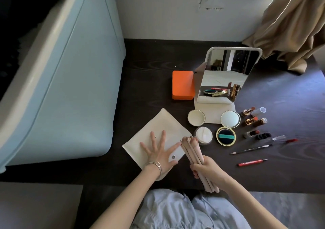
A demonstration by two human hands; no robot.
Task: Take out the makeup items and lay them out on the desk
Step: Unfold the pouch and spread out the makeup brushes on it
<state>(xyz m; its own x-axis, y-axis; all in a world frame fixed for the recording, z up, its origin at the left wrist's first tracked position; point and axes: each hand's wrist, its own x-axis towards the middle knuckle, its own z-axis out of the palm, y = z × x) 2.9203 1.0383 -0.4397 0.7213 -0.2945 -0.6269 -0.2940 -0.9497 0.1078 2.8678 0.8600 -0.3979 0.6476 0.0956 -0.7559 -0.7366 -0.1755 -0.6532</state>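
A flat cream pouch (158,128) lies on the dark desk (151,81), and my left hand (160,153) presses on it with fingers spread. My right hand (207,170) grips a bundle of pink makeup brushes (193,155), their tips just outside the pouch's right edge. Laid out to the right are an open gold compact (226,130), a round puff jar (203,135) with its lid (196,117), several lipsticks (251,119), a black pencil (251,149) and a red liner pen (252,162).
A white standing mirror (228,77) and an orange box (182,85) stand behind the items. A pale blue cabinet (61,88) borders the desk's left side. A beige curtain (290,26) hangs over the far right corner.
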